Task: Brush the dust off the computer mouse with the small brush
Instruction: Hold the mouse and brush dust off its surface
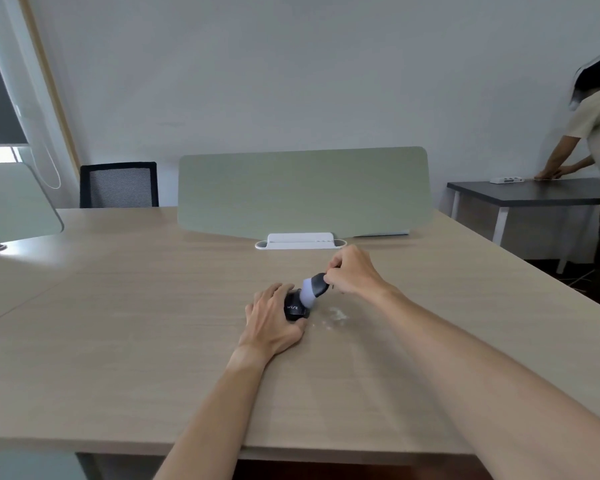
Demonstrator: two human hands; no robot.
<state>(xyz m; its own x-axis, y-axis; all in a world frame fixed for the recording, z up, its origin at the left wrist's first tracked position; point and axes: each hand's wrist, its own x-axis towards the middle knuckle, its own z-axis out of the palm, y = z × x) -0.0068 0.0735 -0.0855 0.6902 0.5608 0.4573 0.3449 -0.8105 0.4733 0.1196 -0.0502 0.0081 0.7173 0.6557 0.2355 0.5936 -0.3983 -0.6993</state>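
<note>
Left hand (pixel 272 320) is clamped over a black mouse (pixel 294 309) sitting mid-surface, fingers curled around its left side and front, thumb near the back edge. Only the right flank with white lettering shows.

Right hand (pixel 352 271) is closed in a pinch on the dark handle of a small brush (pixel 313 289), tilted down-left. The pale bristle tuft touches the top right of the mouse.

White dust (pixel 336 315) is scattered on the wooden surface (pixel 153 341) just right of the mouse, so brushing looks well underway; how much dust is left on the shell I cannot tell.

Handling: the mouse looks light, hard and smooth, so it will likely skid under sideways strokes and needs pinning from the side opposite the brush, as here. Best hold is low on the flanks, leaving the top clear. The brush looks light, with a stiff stubby handle and soft bristles that bend; a fingertip pinch near the handle end should do, with light pressure.

Background: a green divider panel (pixel 302 192), and another person at a dark table (pixel 523 195) far right.
</note>
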